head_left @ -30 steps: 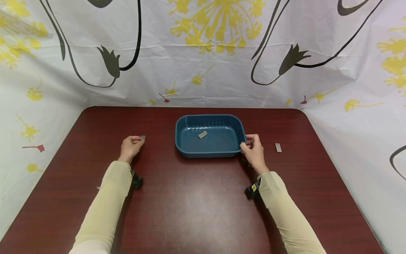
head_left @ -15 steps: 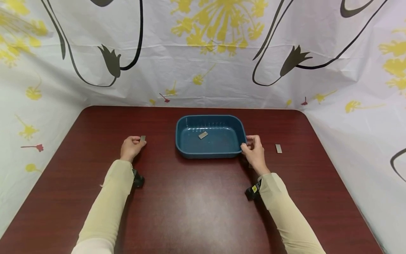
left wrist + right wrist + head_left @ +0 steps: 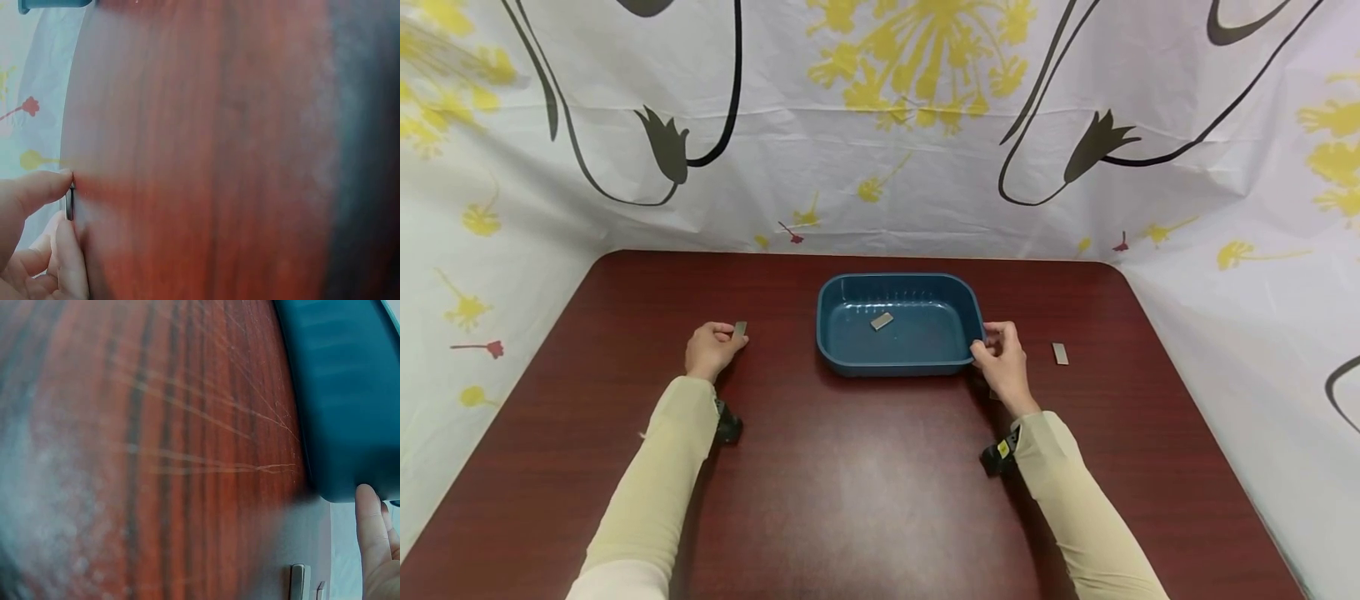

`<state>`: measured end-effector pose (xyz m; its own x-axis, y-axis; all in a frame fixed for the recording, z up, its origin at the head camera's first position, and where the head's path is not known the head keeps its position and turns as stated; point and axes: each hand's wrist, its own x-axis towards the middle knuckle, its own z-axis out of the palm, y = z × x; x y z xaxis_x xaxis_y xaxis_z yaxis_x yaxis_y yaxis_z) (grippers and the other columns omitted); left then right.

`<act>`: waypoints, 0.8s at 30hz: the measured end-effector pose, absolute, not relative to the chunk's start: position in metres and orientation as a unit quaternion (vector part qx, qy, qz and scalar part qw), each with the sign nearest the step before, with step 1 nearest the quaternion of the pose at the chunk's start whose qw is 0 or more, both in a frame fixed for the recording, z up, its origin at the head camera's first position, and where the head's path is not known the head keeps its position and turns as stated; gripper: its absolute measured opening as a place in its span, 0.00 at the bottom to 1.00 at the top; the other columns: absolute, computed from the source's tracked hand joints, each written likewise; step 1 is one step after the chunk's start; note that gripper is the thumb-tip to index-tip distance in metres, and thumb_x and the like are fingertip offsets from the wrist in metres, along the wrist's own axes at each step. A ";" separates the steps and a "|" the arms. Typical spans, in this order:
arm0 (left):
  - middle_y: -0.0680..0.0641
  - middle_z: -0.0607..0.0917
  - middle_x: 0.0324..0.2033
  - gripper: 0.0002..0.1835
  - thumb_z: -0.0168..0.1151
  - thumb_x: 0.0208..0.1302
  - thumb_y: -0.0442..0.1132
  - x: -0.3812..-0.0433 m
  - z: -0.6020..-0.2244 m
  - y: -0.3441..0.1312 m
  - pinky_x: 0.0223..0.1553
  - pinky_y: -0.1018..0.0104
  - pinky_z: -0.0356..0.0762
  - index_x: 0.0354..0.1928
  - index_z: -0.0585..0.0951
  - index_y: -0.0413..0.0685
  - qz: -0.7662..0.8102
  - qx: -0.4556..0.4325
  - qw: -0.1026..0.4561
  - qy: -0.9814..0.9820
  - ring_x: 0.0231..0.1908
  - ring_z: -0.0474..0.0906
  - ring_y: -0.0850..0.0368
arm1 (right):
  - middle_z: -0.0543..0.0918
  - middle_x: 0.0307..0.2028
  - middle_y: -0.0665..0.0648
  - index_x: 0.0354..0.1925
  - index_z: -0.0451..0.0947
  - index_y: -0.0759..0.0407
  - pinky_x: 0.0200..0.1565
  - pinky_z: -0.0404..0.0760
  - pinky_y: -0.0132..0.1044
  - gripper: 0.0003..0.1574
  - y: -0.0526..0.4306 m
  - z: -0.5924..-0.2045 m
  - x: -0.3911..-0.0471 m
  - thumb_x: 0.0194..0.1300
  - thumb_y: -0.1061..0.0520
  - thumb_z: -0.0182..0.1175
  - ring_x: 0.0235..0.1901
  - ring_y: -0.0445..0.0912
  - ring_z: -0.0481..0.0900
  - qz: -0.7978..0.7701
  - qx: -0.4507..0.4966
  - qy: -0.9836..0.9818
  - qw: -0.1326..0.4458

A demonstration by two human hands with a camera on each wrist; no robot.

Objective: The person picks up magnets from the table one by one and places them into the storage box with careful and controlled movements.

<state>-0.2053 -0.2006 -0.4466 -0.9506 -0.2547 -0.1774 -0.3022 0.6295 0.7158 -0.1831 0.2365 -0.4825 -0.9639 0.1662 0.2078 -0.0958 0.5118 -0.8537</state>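
My left hand (image 3: 709, 350) is at the left of the table. Its thumb and fingertips pinch a small flat grey rectangular piece (image 3: 741, 329), seen edge-on as a thin grey piece (image 3: 69, 204) in the left wrist view. A blue rectangular plastic tray (image 3: 891, 368) stands at the back centre; a similar grey piece (image 3: 882, 321) lies on its floor. My right hand (image 3: 1006, 367) grips the tray's near right corner, thumb toward the front and fingers along the outer right side. In the right wrist view the thumb (image 3: 370, 519) touches the tray's outer wall.
Right of the right hand, another grey piece (image 3: 1060, 354) lies on the dark red-brown table (image 3: 865, 483). One more piece (image 3: 993, 395) is mostly hidden beneath the right wrist. A white patterned cloth (image 3: 925, 208) hangs behind and along both sides of the table.
The left thumb has shifted slightly, so more of the pinched grey piece shows between the fingertips. My right hand keeps its place on the tray. The head view has drifted a little.
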 end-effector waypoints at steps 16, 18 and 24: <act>0.41 0.75 0.45 0.20 0.53 0.59 0.45 -0.206 -0.445 -0.197 0.40 0.55 0.66 0.50 0.74 0.42 0.401 -0.173 0.055 0.898 0.41 0.71 0.46 | 0.73 0.33 0.57 0.51 0.63 0.56 0.28 0.77 0.31 0.22 0.230 -0.467 -0.176 0.58 0.56 0.50 0.25 0.41 0.73 0.500 -0.035 -0.858 0.111; 0.41 0.75 0.45 0.20 0.53 0.59 0.44 -0.206 -0.444 -0.196 0.40 0.55 0.66 0.50 0.74 0.43 0.403 -0.175 0.055 0.897 0.40 0.71 0.47 | 0.73 0.33 0.58 0.52 0.63 0.58 0.28 0.77 0.31 0.22 0.228 -0.463 -0.174 0.58 0.56 0.49 0.25 0.41 0.73 0.500 -0.032 -0.858 0.111; 0.43 0.75 0.41 0.19 0.55 0.57 0.43 -0.205 -0.444 -0.194 0.36 0.58 0.65 0.50 0.75 0.43 0.397 -0.184 0.041 0.898 0.38 0.71 0.49 | 0.73 0.34 0.56 0.52 0.62 0.56 0.29 0.77 0.31 0.22 0.233 -0.475 -0.180 0.59 0.55 0.50 0.26 0.40 0.73 0.492 -0.033 -0.862 0.113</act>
